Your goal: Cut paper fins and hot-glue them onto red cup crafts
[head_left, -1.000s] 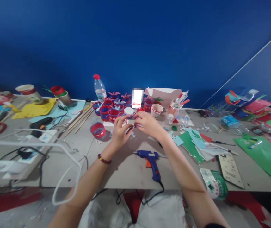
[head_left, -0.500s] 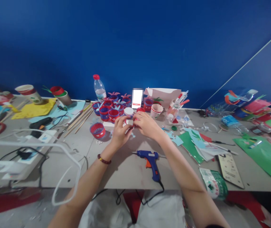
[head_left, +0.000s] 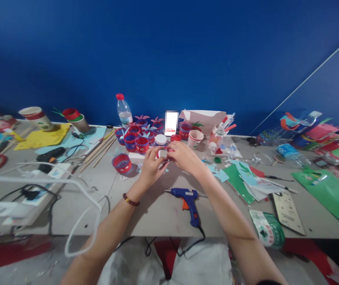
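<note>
At the middle of the table, my left hand and my right hand meet with fingertips pinched together. They are closed around something small, mostly hidden behind the fingers; only a bit of red shows. Just beyond them are a white round lid and a red round piece. Left of my hands stands a red and purple cup with white spots. A blue hot glue gun with an orange trigger lies on the table between my forearms, its nozzle pointing left.
Several red and purple decorated cups cluster behind my left hand, near a red-capped bottle. A paper cup and a jar of pens stand behind right. A white cable loops at left. Paper scraps lie right.
Both hands stay together in nearly the same place, with only a slight shift of the fingers. The glue gun and the cups have not moved.
</note>
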A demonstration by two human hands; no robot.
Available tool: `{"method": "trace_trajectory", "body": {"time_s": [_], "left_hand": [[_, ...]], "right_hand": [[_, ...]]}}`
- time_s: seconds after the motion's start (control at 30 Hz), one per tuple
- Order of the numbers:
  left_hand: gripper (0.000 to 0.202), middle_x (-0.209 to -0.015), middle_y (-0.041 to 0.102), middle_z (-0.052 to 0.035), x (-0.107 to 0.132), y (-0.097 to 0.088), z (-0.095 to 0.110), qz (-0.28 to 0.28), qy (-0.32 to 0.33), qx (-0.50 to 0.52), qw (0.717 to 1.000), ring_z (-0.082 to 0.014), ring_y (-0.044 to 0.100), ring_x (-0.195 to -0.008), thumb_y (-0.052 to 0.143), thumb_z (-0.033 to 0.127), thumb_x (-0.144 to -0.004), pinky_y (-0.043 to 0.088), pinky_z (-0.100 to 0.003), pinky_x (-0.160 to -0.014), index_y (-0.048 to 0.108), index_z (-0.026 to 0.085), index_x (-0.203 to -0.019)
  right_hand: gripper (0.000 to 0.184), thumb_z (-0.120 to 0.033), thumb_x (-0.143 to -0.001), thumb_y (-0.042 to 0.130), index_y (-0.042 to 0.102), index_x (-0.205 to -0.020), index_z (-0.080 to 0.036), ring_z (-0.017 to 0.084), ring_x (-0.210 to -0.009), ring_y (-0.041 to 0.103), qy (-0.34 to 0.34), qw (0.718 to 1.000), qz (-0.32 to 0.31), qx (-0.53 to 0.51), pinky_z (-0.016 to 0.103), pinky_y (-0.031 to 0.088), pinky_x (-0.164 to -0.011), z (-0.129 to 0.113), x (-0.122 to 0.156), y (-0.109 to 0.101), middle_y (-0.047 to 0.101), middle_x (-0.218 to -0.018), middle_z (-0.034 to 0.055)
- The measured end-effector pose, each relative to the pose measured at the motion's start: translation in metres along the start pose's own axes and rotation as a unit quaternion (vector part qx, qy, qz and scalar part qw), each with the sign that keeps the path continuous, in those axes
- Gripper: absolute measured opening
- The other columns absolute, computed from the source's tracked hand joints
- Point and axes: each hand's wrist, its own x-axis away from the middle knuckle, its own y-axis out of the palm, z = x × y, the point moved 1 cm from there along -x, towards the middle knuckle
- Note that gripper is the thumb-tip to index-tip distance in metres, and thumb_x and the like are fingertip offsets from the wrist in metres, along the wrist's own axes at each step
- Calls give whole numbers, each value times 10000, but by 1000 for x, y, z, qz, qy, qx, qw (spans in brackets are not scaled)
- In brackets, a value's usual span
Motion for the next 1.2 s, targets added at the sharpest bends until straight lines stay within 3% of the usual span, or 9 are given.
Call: {"method": "trace_trajectory", "body": {"time_s": [0.5,1.2], "left_hand": [[135,-1267,490,-109,5,9,-3,-3,-42,88,995,-244,477,-1165,669,202,-766,470,-397,-912,613,199,-889],[172,-1204,465,-84,6,11,-1,-54,-137,171,974,-236,460,-1209,662,166,-719,393,-433,-1047,578,205,-863]], "right_hand": [[102,-113,-822,636,728,-837,-156,241,-1026,548,2,1000,-9,13,395,436,-897,2,2,-5,644,-986,113],[124,-130,-811,667,725,-918,-153,233,-1007,552,32,998,-49,10,385,430,-903,-5,1,-8,625,-977,106]]}}
